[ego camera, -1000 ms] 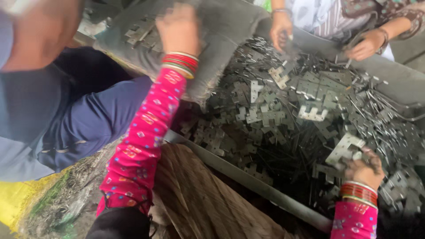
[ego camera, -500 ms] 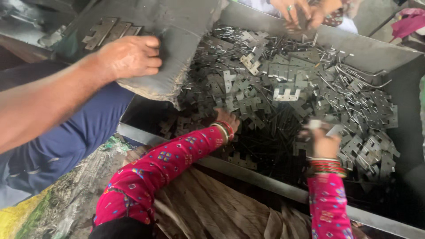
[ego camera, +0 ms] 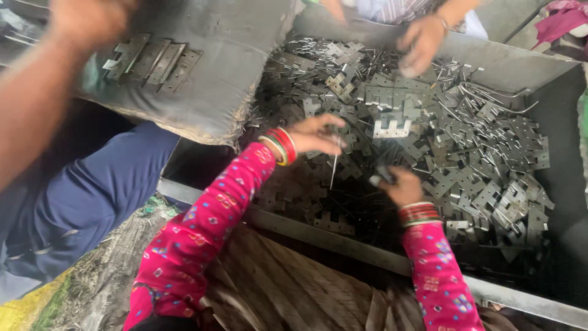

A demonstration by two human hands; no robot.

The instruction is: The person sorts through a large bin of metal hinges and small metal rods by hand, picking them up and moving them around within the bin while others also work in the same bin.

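My left hand (ego camera: 315, 133) hovers over a heap of grey stamped metal plates (ego camera: 465, 153) in a big metal tray (ego camera: 343, 239). A thin metal pin (ego camera: 334, 168) hangs from its fingers. My right hand (ego camera: 401, 184) is closed around a small dark metal piece just to the right, low over the pile. Both arms wear pink patterned sleeves and red bangles.
A grey cushion-like slab (ego camera: 202, 79) at upper left carries a row of metal plates (ego camera: 150, 58). Another person's arm (ego camera: 43, 98) reaches over it at left. A second person's hand (ego camera: 419, 43) picks at the far side of the tray. Bent wire pins (ego camera: 490, 95) lie among the plates.
My left hand has lifted from the pile's near edge and now holds a thin pin. My right hand stays low over the pile. The other person's hand has lifted off the cushion.
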